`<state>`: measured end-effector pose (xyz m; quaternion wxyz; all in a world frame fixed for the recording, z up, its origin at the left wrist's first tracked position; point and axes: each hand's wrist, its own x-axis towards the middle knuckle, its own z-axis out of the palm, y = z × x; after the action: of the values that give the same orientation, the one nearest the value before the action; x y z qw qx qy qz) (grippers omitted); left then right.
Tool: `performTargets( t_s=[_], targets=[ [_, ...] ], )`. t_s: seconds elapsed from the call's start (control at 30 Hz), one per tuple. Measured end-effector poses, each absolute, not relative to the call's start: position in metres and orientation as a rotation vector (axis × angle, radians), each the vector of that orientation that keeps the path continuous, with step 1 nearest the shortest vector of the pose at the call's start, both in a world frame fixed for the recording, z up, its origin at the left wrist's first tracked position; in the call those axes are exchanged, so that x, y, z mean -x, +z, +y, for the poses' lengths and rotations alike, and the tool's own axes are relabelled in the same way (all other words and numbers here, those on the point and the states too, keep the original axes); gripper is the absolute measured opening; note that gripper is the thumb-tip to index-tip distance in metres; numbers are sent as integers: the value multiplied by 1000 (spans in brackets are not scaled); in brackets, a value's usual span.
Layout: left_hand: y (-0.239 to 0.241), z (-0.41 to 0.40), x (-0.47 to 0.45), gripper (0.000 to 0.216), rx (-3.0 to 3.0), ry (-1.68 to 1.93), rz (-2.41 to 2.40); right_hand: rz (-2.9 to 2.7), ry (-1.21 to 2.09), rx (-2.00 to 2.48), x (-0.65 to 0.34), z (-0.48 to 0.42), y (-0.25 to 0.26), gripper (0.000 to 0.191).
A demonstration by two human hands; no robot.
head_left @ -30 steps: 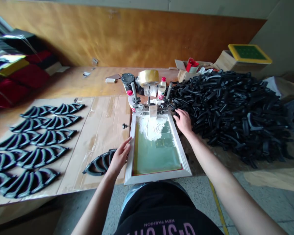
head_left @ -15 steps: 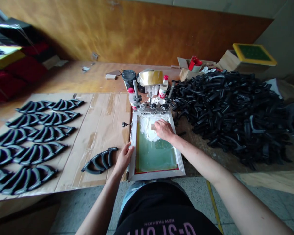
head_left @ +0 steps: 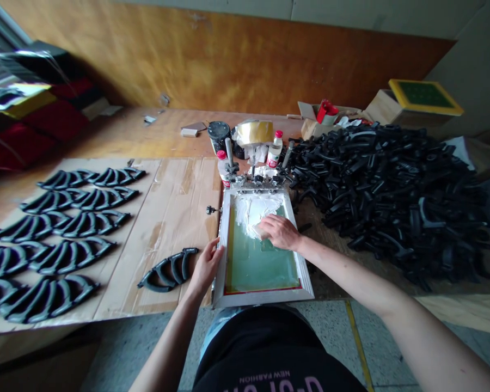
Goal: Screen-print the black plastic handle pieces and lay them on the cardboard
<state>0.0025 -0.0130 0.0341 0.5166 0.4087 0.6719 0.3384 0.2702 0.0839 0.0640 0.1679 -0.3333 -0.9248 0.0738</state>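
A printing screen [head_left: 265,267] with a pale metal frame and green mesh lies in front of me, held at its far end by a metal clamp [head_left: 257,184]. White paste [head_left: 249,209] is smeared over the mesh's far part. My right hand [head_left: 281,231] is closed on a small light-brown scraper [head_left: 264,234], mostly hidden by the fingers, at the paste's near edge. My left hand [head_left: 207,264] grips the frame's left edge. Close to its left lies a black curved, ribbed plastic part [head_left: 167,271] on the cardboard [head_left: 147,239].
Several rows of black curved parts [head_left: 71,254] cover the cardboard at left. A large heap of black pieces [head_left: 392,196] lies at right. Behind the clamp stand red-capped bottles [head_left: 275,149], a dark tub [head_left: 219,136] and a roll of tape [head_left: 253,132]. A knob [head_left: 211,209] sticks out left of the screen.
My right hand has moved slightly toward me and right with the scraper, down to the paste's near edge. My left hand stays at the frame. The view has shifted a little.
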Motion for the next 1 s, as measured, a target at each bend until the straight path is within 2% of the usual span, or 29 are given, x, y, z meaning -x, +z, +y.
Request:
performTargets(
  t_s=[0.13, 0.27, 0.33, 0.4, 0.47, 0.6, 0.77, 0.83, 0.9, 1.0],
  targets=[
    [49, -13, -2, 79, -958, 813, 1590, -2598, 256, 916, -271, 99, 79, 16],
    [85, -13, 1, 77, -982, 845, 1562, -2392, 200, 1246, -266, 151, 98, 56],
    [106, -10, 2, 72, -960, 884, 1535, -2278, 158, 1388, -278, 174, 104, 63],
    [124, -2, 3, 67, -936, 939, 1509, -2119, 128, 1501, -303, 187, 107, 57],
    [136, 12, 0, 63, -933, 1089, 1424, -1903, 138, 1639, -332, 188, 103, 42],
    [154, 52, -14, 56, -947, 1463, 1175, -1785, 343, 1774, -355, 155, 69, 27],
    [145, 60, -38, 54, -775, 1576, 1197, -2236, 472, 1432, -311, 105, 25, 36],
    [122, 40, -52, 54, -691, 1444, 1210, -2331, 416, 1393, -296, 93, 22, 22],
    [95, 14, -69, 56, -613, 1103, 1205, -2298, 329, 1441, -283, 80, 26, 6],
    [63, -18, -89, 56, -431, 868, 1179, -2322, 193, 1301, -256, 51, 34, 8]
  ],
)
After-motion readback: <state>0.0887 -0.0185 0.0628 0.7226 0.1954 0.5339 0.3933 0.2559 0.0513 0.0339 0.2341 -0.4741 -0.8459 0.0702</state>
